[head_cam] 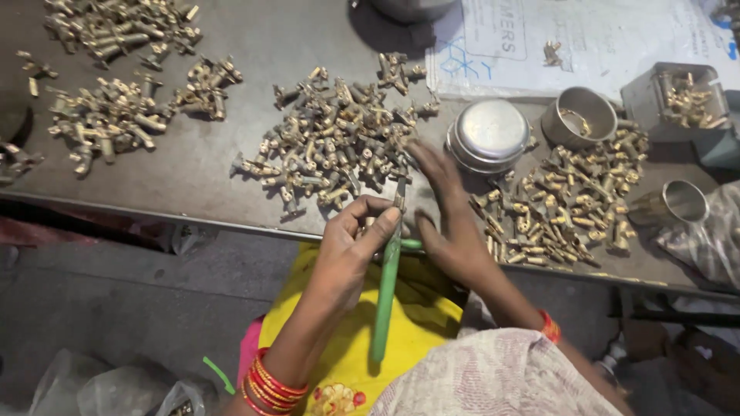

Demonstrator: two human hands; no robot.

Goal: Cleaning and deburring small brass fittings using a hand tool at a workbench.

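Note:
My left hand [351, 246] is closed around a pair of green-handled pliers [385, 300], whose metal tip [401, 192] points up at the table edge. A small brass piece seems to sit under its fingers. My right hand [447, 212] lies just right of the pliers, with its fingers stretched out and touching the near edge of a big heap of small brass fittings [331, 146] on the grey metal table [200, 166]. Nothing shows in that hand's grasp.
A second heap of brass fittings [570, 204] lies to the right, with more heaps at far left [108, 119]. Nearby stand a round lidded steel tin [491, 131], a steel cup [580, 115], a tipped cup [678, 202], a box of fittings [686, 96] and a paper sheet [617, 38].

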